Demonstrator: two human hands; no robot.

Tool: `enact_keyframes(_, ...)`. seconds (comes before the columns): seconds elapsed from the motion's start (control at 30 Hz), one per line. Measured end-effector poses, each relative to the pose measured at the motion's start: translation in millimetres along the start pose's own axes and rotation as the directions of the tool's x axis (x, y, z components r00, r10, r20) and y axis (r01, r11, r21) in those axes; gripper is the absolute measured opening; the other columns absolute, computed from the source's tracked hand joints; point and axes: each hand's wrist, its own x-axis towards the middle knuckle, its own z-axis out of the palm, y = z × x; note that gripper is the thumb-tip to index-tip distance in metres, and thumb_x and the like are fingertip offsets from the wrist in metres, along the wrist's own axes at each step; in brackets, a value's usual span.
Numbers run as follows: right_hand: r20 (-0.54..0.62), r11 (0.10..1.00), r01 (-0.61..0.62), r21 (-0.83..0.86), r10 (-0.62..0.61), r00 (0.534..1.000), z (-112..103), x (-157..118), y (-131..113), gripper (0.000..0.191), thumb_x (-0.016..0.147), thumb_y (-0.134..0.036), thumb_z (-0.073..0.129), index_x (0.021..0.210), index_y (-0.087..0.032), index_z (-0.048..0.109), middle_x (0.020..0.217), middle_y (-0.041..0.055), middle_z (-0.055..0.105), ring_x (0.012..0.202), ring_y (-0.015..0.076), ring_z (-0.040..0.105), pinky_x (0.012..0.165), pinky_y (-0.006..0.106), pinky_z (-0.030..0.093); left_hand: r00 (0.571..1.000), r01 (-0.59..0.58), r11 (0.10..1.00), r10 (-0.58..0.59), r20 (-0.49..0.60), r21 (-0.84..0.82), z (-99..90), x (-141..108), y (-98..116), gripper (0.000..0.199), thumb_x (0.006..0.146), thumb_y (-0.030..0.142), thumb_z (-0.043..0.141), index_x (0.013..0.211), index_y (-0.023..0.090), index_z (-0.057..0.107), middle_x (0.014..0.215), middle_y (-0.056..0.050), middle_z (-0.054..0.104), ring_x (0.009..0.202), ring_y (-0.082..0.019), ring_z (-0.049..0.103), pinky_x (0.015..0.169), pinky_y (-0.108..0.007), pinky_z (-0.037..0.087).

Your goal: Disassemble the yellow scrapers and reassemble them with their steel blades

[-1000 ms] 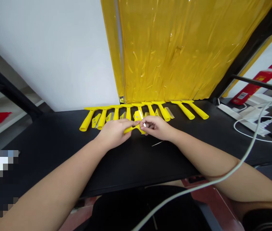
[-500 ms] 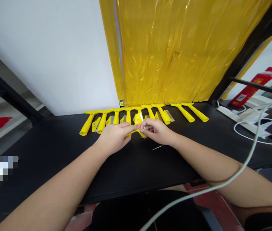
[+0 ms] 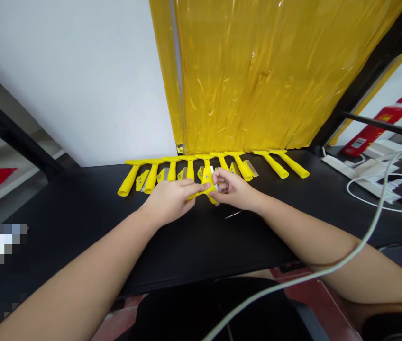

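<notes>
My left hand (image 3: 172,199) is closed on a yellow plastic tool (image 3: 208,187), its fingers stretched along the near side. From the right, my right hand (image 3: 231,189) has its fingers curled at the same tool's edge, beside a small whitish part (image 3: 217,187) that is too small to name. Behind my hands, several yellow T-shaped handles (image 3: 128,181) lie in a row on the black table (image 3: 194,251). Short yellow pieces with metal blades (image 3: 142,180) rest between them. A thin metal rod (image 3: 233,214) lies just below my right hand.
A pale cable (image 3: 315,274) hangs across my right forearm. On the right are a red bottle (image 3: 377,127), white power strips (image 3: 352,177) and cables. A white panel (image 3: 80,85) and a yellow plastic curtain (image 3: 258,76) stand behind the table, between black frame posts (image 3: 26,147).
My right hand's fingers have opened slightly and shifted a little right on the tool, showing more of its yellow surface. My left hand has barely moved.
</notes>
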Motion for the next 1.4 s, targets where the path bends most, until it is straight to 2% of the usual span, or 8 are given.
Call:
enact_keyframes(0.43,-0.039,0.981,-0.083,0.175,0.091,0.995,-5.8,4.7,2.4,0.06,0.079,-0.028,0.084,0.114,-0.028,0.036,0.079,-0.009,0.065,0.057,0.0088,0.058,0.056,0.023,0.05,0.999,-0.032,0.997,0.032,0.007,-0.076,-1.1,-0.3,-2.8,0.046,0.094,0.015,0.057,0.136,0.031,0.068,0.102,-0.002,0.076,0.084,-0.018,0.072,0.063,-0.026,0.052)
enact_keyframes(0.6,0.022,0.983,-0.117,0.139,0.115,0.993,-7.5,6.2,4.2,0.039,0.081,-0.033,0.085,0.105,-0.02,0.057,0.077,-0.0048,0.065,0.061,0.0095,0.06,0.06,0.024,0.055,0.997,-0.072,0.994,0.071,-0.019,-0.077,0.6,-2.1,-4.7,0.042,0.096,0.018,0.055,0.135,0.029,0.068,0.108,-0.004,0.074,0.083,-0.016,0.07,0.063,-0.025,0.053)
enact_keyframes(0.73,0.039,0.978,-0.128,0.166,0.123,0.992,-6.6,5.4,1.6,0.035,0.08,-0.035,0.086,0.099,-0.018,0.061,0.072,-0.0055,0.064,0.058,0.0095,0.06,0.059,0.025,0.058,0.994,-0.105,0.994,0.104,-0.025,-0.017,-0.1,-3.2,-6.0,0.042,0.099,0.018,0.055,0.136,0.033,0.067,0.132,-0.007,0.065,0.075,-0.012,0.068,0.058,-0.024,0.051)
enact_keyframes(0.83,0.06,0.969,-0.147,0.199,0.138,0.989,-7.0,5.0,0.1,0.037,0.078,-0.032,0.088,0.097,-0.019,0.06,0.071,-0.0061,0.065,0.057,0.0101,0.062,0.058,0.025,0.059,0.987,-0.159,0.987,0.159,0.004,-0.009,-2.1,-3.3,-5.6,0.051,0.099,0.013,0.053,0.141,0.04,0.063,0.151,-0.005,0.056,0.087,-0.014,0.071,0.063,-0.024,0.055)
enact_keyframes(0.97,0.083,0.964,-0.165,0.207,0.15,0.985,-9.4,4.8,-0.3,0.038,0.077,-0.031,0.089,0.099,-0.019,0.06,0.076,-0.0046,0.069,0.059,0.0114,0.067,0.059,0.026,0.061,0.984,-0.179,0.984,0.179,0.006,-0.021,-4.1,-3.1,-3.7,0.052,0.099,0.011,0.052,0.14,0.04,0.064,0.156,-0.002,0.055,0.108,-0.019,0.073,0.072,-0.025,0.06)
enact_keyframes(1.2,0.097,0.957,-0.192,0.216,0.175,0.98,-10.4,4.5,-1.8,0.038,0.079,-0.039,0.088,0.098,-0.019,0.062,0.073,-0.0036,0.071,0.059,0.0128,0.069,0.06,0.027,0.062,0.985,-0.173,0.985,0.173,0.007,-0.03,-2.9,-2.6,-2.4,0.04,0.1,0.015,0.053,0.13,0.034,0.071,0.155,-0.006,0.056,0.1,-0.019,0.075,0.069,-0.027,0.061)
enact_keyframes(1.33,0.023,0.964,-0.181,0.195,0.18,0.983,-13.2,5.3,-2.0,0.04,0.092,-0.057,0.069,0.088,-0.018,0.062,0.068,0.0003,0.069,0.057,0.0141,0.067,0.057,0.028,0.061,0.992,-0.111,0.984,0.102,-0.069,-0.137,-3.5,-3.0,-4.8,0.033,0.102,0.018,0.054,0.125,0.03,0.073,0.152,-0.009,0.058,0.105,-0.022,0.074,0.081,-0.034,0.063)
enact_keyframes(1.4,-0.041,0.987,-0.147,0.067,0.15,0.988,-16.7,4.6,-2.0,0.04,0.097,-0.056,0.062,0.085,-0.018,0.064,0.071,0.0025,0.07,0.058,0.0146,0.066,0.052,0.027,0.056,0.994,-0.071,0.973,0.049,-0.102,-0.218,-6.0,-2.7,-6.4,0.03,0.102,0.019,0.055,0.124,0.027,0.073,0.152,-0.011,0.058,0.116,-0.025,0.071,0.09,-0.038,0.062)
